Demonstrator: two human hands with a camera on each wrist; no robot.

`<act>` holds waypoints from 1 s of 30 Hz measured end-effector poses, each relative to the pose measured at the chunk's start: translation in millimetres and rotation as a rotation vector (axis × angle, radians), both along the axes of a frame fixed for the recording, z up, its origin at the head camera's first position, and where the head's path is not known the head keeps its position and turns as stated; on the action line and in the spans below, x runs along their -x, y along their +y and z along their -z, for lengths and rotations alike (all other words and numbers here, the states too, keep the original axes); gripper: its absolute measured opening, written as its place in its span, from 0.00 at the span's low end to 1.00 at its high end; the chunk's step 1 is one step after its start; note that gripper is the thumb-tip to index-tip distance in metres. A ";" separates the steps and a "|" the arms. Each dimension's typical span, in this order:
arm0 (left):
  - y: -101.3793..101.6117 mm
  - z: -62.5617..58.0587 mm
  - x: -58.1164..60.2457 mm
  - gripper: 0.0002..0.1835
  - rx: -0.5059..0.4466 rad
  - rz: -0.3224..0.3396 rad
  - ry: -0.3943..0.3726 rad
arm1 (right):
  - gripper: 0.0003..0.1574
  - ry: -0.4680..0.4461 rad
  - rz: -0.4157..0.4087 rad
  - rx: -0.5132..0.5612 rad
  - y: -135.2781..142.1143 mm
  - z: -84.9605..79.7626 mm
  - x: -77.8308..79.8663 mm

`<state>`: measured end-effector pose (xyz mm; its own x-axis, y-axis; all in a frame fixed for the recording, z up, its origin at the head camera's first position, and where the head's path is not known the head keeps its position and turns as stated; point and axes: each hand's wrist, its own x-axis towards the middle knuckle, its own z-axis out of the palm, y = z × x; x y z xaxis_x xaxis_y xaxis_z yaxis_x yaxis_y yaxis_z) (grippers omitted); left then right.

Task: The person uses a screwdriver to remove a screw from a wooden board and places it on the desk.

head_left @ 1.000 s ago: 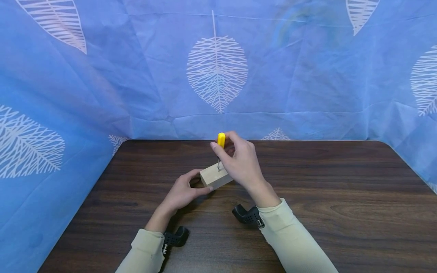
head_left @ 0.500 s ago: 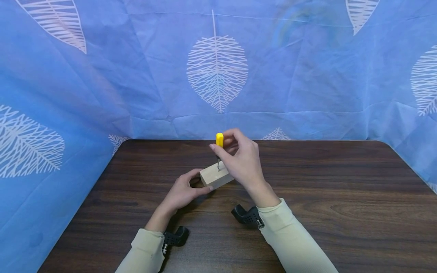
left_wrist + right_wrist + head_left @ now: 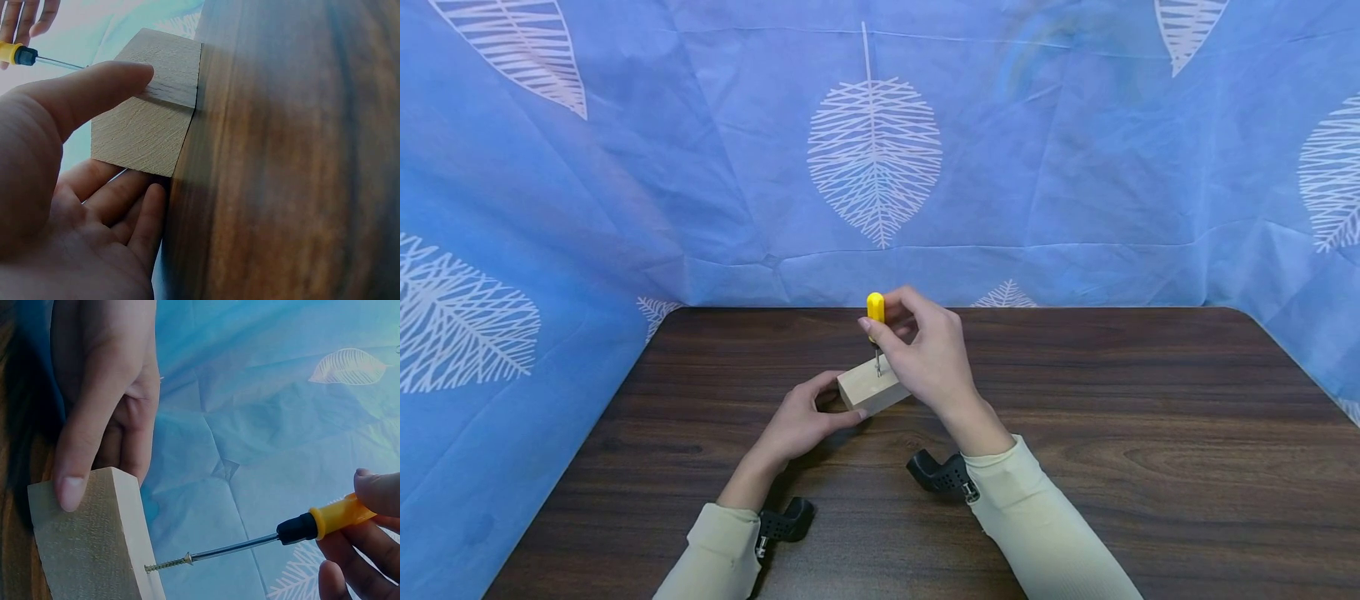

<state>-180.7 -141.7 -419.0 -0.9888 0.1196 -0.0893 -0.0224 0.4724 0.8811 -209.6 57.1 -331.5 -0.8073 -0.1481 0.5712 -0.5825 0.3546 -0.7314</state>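
A pale wooden block (image 3: 868, 387) lies on the dark table, its long side slanting up to the right. My left hand (image 3: 801, 425) grips its left end, thumb on the near side and fingers behind. A brass-coloured screw (image 3: 167, 565) stands in the block's top face, with much of its thread showing. The tip of a screwdriver (image 3: 234, 547) meets the screw head; its handle is yellow with a black collar. My right hand (image 3: 932, 350) pinches that handle between thumb and fingers above the block. The block's right end is hidden behind the right hand in the head view.
The brown wood-grain table (image 3: 1112, 433) reaches out to both sides, with its far edge just behind the hands. A blue cloth (image 3: 737, 167) with white leaf prints hangs behind and at the sides. A black wrist camera (image 3: 936, 472) sits below each hand.
The screwdriver's handle has tipped slightly left, and my right thumb and fingers have shifted on it. The left hand and the block stay in place.
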 end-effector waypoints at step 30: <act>0.3 -2.1 -0.8 0.30 0.012 -0.001 -0.009 | 0.16 0.032 0.055 -0.015 0.5 1.9 -3.1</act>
